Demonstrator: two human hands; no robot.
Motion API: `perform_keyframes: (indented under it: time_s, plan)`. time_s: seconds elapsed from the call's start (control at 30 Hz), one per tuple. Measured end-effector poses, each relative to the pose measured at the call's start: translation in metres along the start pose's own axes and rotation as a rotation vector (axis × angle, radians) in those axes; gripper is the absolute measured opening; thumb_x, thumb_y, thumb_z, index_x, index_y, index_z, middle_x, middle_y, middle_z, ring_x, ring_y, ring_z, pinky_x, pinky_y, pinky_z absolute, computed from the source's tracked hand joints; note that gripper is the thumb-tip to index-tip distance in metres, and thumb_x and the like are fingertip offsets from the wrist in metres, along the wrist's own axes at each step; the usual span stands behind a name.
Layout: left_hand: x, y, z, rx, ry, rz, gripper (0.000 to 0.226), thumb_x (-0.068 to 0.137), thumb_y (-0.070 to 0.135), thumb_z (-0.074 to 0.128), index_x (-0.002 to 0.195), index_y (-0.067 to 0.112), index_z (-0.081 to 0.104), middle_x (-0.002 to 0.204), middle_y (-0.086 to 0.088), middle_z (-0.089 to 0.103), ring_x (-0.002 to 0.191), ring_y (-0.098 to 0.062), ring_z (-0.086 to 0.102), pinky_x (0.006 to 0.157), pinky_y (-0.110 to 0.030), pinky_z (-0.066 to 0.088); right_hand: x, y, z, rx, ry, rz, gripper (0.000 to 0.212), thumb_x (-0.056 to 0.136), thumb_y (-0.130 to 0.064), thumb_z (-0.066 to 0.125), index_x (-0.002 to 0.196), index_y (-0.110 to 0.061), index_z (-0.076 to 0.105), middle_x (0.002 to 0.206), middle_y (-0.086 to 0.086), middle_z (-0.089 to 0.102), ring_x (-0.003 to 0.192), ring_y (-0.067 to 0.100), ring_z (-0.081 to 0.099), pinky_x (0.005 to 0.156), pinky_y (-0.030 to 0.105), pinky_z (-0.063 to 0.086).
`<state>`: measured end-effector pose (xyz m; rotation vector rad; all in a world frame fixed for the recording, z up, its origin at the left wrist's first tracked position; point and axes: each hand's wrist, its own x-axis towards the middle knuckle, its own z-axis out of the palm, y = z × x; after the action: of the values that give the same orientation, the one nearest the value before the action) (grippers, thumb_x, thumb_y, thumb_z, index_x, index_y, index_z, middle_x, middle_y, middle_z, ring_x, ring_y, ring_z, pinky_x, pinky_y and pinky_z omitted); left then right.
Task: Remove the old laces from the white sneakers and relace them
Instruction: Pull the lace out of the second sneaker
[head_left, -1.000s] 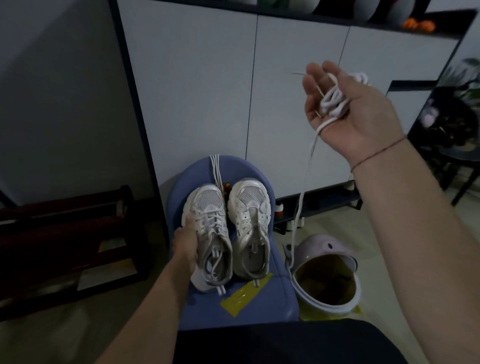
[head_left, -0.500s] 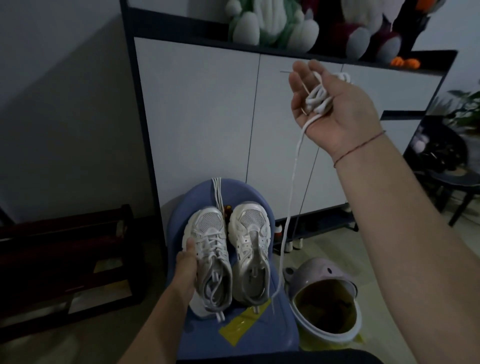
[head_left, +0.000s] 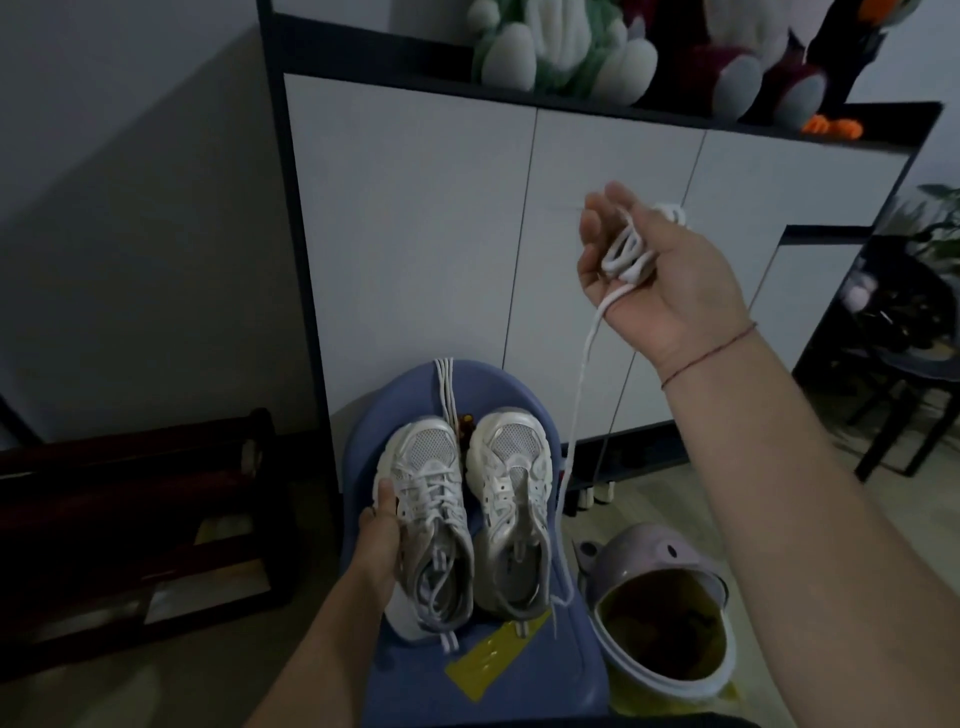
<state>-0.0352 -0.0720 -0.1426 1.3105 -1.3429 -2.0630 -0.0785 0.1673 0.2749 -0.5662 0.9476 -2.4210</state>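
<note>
Two white sneakers stand side by side on a blue chair seat (head_left: 524, 680). The left sneaker (head_left: 431, 525) is laced, and my left hand (head_left: 379, 545) grips its outer side. The right sneaker (head_left: 514, 519) has no lace across its tongue. My right hand (head_left: 649, 275) is raised high to the right, palm up, with a bunched white lace (head_left: 626, 254) in its fingers. One end of that lace hangs down to the chair beside the right sneaker's heel. More white laces (head_left: 445, 389) lie over the chair back.
A pale bin (head_left: 670, 613) with a dark inside stands on the floor right of the chair. A white cabinet (head_left: 431, 249) with plush toys on top is behind. A dark wooden rack (head_left: 135, 525) is at the left, dark chairs at far right.
My right hand has come down and a little nearer with the bunched lace. The hanging end has dropped to the chair seat. The view has tilted upward.
</note>
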Motion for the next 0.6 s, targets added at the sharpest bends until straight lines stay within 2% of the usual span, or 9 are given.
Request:
perform_keyframes:
  time_s: [0.1,0.2,0.27,0.4,0.47,0.6]
  plan:
    - [-0.026,0.016,0.001,-0.040,-0.031,-0.003,0.129,0.049,0.100,0.047,0.147,0.017,0.039,0.138,-0.015,0.055,0.113,-0.035,0.062,0.096,-0.053,0.051,-0.010,0.033,-0.036,0.008,0.098,0.088,0.017,0.096,-0.014,0.047,0.095,-0.009,0.063,0.076,0.003,0.070,0.063,0.012,0.065,0.058,0.020,0.050]
    - [-0.055,0.037,0.004,-0.043,-0.025,0.007,0.106,0.075,0.086,0.044,0.149,0.011,0.036,0.140,-0.019,0.053,0.116,-0.038,0.059,0.097,-0.051,0.051,-0.023,0.071,-0.079,0.063,0.242,0.166,0.017,0.095,-0.014,0.049,0.096,-0.009,0.064,0.075,0.003,0.068,0.064,0.012,0.062,0.063,0.021,0.048]
    - [-0.066,0.044,0.005,-0.052,-0.013,-0.001,0.104,0.076,0.085,0.042,0.148,0.011,0.037,0.139,-0.019,0.053,0.115,-0.039,0.059,0.097,-0.052,0.051,-0.030,0.096,-0.108,0.104,0.323,0.201,0.017,0.096,-0.014,0.048,0.096,-0.009,0.064,0.072,0.002,0.067,0.064,0.011,0.061,0.065,0.022,0.046]
    - [-0.078,0.049,0.010,-0.030,0.015,-0.013,0.093,0.087,0.074,0.041,0.154,0.011,0.024,0.149,-0.019,0.042,0.125,-0.039,0.052,0.102,-0.052,0.047,-0.038,0.141,-0.165,0.177,0.468,0.239,0.015,0.098,-0.015,0.046,0.095,-0.011,0.060,0.062,0.000,0.067,0.054,0.009,0.061,0.052,0.018,0.048]
    - [-0.075,0.046,0.011,-0.049,0.035,-0.040,0.095,0.086,0.075,0.043,0.153,0.009,0.026,0.148,-0.019,0.043,0.124,-0.040,0.053,0.101,-0.052,0.047,-0.044,0.157,-0.190,0.206,0.548,0.245,0.014,0.098,-0.014,0.046,0.095,-0.011,0.059,0.062,0.001,0.066,0.054,0.008,0.061,0.050,0.016,0.048]
    - [-0.065,0.035,0.011,-0.064,0.048,-0.055,0.104,0.074,0.083,0.050,0.144,0.006,0.042,0.135,-0.020,0.057,0.111,-0.039,0.061,0.096,-0.051,0.052,-0.059,0.176,-0.230,0.191,0.702,0.264,0.013,0.099,-0.013,0.044,0.097,-0.010,0.057,0.075,0.003,0.057,0.066,0.011,0.053,0.049,0.019,0.050]
